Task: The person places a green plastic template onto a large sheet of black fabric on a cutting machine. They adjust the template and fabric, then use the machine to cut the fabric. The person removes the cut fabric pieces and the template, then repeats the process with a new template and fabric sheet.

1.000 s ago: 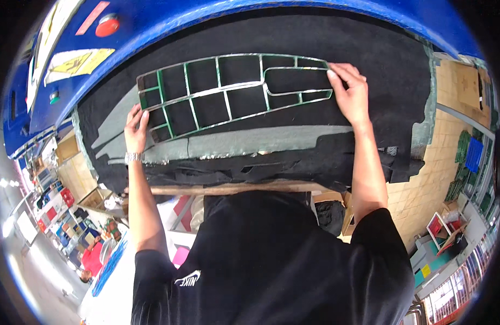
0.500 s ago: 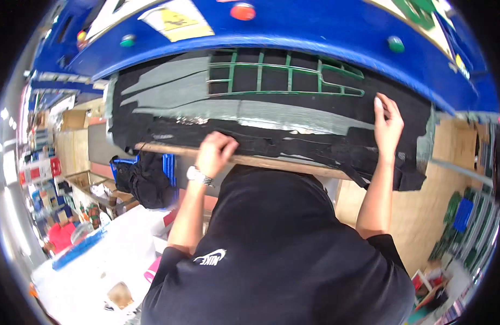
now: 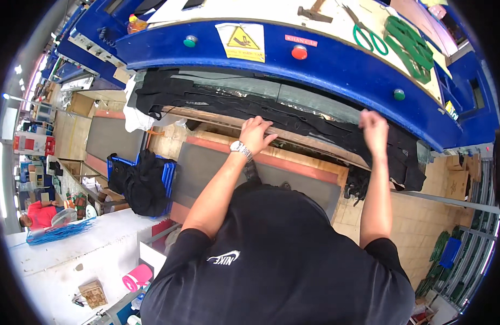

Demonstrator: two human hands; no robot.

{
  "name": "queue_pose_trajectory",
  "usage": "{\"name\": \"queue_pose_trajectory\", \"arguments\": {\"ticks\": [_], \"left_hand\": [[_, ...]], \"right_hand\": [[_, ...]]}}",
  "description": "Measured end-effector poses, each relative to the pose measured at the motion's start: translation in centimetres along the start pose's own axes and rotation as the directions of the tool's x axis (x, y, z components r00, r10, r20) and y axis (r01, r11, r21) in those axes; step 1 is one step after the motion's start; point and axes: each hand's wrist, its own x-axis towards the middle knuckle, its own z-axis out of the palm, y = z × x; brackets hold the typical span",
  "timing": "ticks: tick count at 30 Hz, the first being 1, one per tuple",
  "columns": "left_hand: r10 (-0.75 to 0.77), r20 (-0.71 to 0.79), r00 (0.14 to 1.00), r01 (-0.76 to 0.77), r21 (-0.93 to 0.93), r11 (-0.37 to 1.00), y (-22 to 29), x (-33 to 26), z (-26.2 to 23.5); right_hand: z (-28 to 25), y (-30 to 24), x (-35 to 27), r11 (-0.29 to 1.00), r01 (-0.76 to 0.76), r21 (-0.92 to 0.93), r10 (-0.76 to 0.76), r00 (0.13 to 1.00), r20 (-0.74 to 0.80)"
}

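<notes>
My left hand (image 3: 254,134) is over the wooden edge board (image 3: 206,116) of the machine bed, fingers stretched out and thumb apart, holding nothing. A watch is on that wrist. Strips of black fabric (image 3: 217,100) lie along the front of the grey-green bed surface (image 3: 293,97). My right hand (image 3: 375,130), fingers curled in, is above the right part of this fabric, close to the blue beam (image 3: 336,73). Its slightly blurred fingers hide whatever may be inside them.
The beam carries a red button (image 3: 299,52) and green buttons (image 3: 190,41). On the ledge above lie green-handled scissors (image 3: 363,32), a hammer (image 3: 315,13) and green looped pieces (image 3: 410,49). A blue crate (image 3: 168,179) with black cloth stands at left. A person (image 3: 41,215) is farther off.
The view has shifted, and the green ladder-like frame on the bed no longer shows. My left hand has moved right along the edge and its fingers have spread. My right fingers have curled in.
</notes>
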Motion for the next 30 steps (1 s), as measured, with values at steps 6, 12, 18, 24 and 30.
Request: {"name": "queue_pose_trajectory", "arguments": {"ticks": [6,12,18,24,30], "left_hand": [[-0.033,0.070,0.997,0.028,0.059,0.998,-0.7,4.8,-0.5],[-0.033,0.071,0.997,0.033,0.009,0.999,-0.8,5.2,0.1],[-0.066,0.132,0.989,0.061,0.044,0.997,-1.1,5.7,0.6],[-0.106,0.176,0.979,0.092,0.083,0.992,0.2,7.0,0.4],[-0.082,0.135,0.987,0.075,0.057,0.996,-0.3,4.5,0.5]], "right_hand": [[5.6,-1.6,-6.6,0.923,0.119,-0.365,-0.020,0.964,0.264],[5.9,-2.0,-7.3,0.925,0.027,-0.379,0.055,0.977,0.204],[6.2,-3.3,-6.9,0.914,-0.056,-0.401,0.161,0.959,0.234],[6.3,-2.7,-6.1,0.895,-0.103,-0.434,0.226,0.943,0.243],[6.6,-2.5,-8.0,0.907,-0.045,-0.418,0.175,0.945,0.277]]}}
